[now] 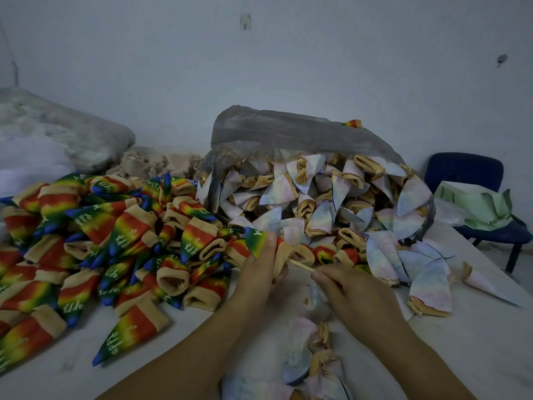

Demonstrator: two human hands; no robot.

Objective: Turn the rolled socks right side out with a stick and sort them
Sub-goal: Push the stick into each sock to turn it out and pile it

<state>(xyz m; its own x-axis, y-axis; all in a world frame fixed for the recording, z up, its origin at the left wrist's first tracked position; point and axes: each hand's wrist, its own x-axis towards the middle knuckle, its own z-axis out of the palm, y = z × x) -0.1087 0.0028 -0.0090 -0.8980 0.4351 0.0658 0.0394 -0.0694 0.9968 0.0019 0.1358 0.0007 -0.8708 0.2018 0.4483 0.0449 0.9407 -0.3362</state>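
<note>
Over table (476,342), left hand (256,272), one sock (255,239), right hand (354,295), one stick (301,266)

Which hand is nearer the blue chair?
Right. The right hand, pinching the stick, is on the side toward the blue chair; the left hand, gripping a sock, lies beyond it, farther away.

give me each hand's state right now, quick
Left hand: grips the rainbow-printed sock with a beige cuff.
Right hand: pinches the thin pale wooden stick.
</note>
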